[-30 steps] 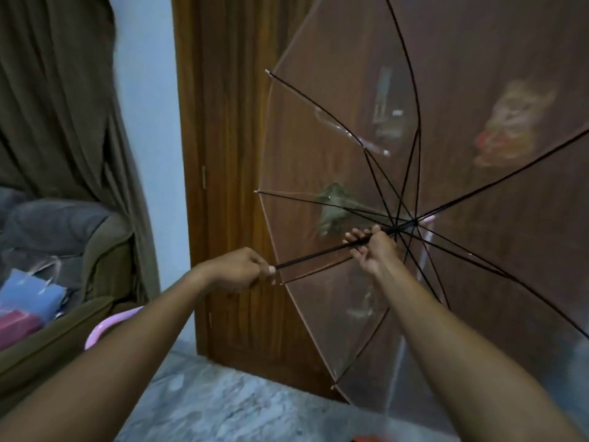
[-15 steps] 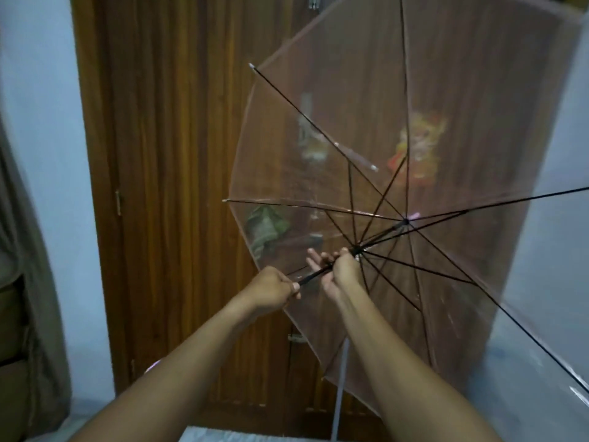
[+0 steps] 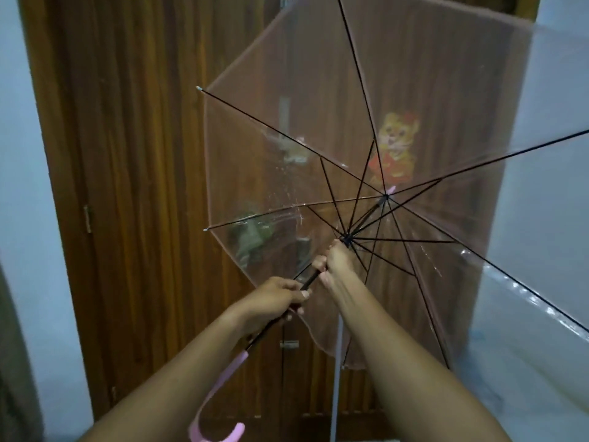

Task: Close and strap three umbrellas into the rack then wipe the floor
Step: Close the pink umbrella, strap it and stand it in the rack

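A clear pink-tinted umbrella [image 3: 318,100] with black ribs and cartoon prints is spread open in front of me, canopy facing away. Its black shaft runs down to a pink hooked handle [image 3: 220,397] below my left forearm. My left hand [image 3: 274,298] grips the shaft low down. Just above it my right hand [image 3: 334,263] grips the shaft right below the runner, where the black stretchers meet. No rack and no other umbrella is in view.
A brown wooden door [image 3: 143,186] fills the background behind the umbrella, with pale walls [image 3: 25,218] on both sides. A dark curtain edge [image 3: 12,378] shows at the lower left. The canopy's right half reaches past the frame edge.
My view has swung right and up, so the sofa and floor have left the frame. The runner and my right hand have slid down the shaft toward my left hand, and the ribs have begun folding.
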Motion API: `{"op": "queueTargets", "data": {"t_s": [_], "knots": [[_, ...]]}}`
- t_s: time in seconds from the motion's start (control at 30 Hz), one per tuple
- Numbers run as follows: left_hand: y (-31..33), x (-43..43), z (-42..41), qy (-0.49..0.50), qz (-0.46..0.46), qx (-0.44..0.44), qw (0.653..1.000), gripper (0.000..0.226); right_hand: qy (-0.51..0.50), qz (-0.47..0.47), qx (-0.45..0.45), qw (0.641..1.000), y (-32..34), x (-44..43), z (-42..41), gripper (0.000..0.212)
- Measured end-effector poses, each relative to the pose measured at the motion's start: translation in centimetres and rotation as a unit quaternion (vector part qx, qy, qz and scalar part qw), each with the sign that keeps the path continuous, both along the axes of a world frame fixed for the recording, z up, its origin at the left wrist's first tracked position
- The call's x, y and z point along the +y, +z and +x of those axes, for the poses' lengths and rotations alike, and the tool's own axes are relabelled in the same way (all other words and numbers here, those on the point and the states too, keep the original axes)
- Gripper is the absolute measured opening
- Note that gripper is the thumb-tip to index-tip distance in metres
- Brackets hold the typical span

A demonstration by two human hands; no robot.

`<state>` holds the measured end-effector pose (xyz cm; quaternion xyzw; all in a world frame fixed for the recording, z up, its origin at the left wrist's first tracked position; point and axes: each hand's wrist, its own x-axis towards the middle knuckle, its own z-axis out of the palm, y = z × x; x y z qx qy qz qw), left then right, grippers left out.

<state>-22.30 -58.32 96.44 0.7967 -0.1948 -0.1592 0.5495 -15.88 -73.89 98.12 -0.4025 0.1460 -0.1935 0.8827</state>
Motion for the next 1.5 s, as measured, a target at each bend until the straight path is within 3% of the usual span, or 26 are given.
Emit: {"op": "queueTargets", "data": {"t_s": [0.07,0.2,0.37,0.5,0.67,0.83,1.13,1.33,1.5], "knots": [[-0.1,2.0,0.2,-0.066,-0.013,0.066,0.996,0.017,-0.010,-0.018,-0.009,1.000,0.8,-1.3,0.2,0.033],[-1.2,6.1,-0.7,-0.163,0.029,0.143,0.976,0.035,-0.028,-0.031,-0.040,0.998,3.3,-3.6,0.5,0.033],[-2.8,6.0,-1.9,-0.112,-0.171,0.180,0.962,0.029,-0.044,-0.035,-0.016,0.998,5.1,-4.5,0.9,0.036],[-2.3,4.6,-1.9,-0.073,-0.202,0.169,0.962,0.034,-0.048,-0.067,0.010,0.997,4.5,-2.2,-0.6,0.026],[-0.8,-0.4,-0.5,0.040,-0.242,0.166,0.955,0.038,0.092,-0.091,0.027,0.991,1.5,4.4,-3.0,0.036],[-0.5,0.1,0.3,0.060,-0.230,0.141,0.961,0.036,0.138,-0.129,0.023,0.982,0.0,6.0,-4.6,0.033],[1.6,0.1,-1.3,0.058,-0.255,0.114,0.958,0.037,0.114,-0.169,0.009,0.979,1.2,6.5,-5.5,0.070],[1.4,1.0,-2.1,0.033,-0.254,0.085,0.963,0.037,0.124,-0.202,0.020,0.971,2.0,7.2,-7.0,0.064],[3.0,1.1,-2.8,0.032,-0.247,0.075,0.966,0.040,0.059,-0.225,0.025,0.972,2.8,7.9,-7.0,0.037]]}}
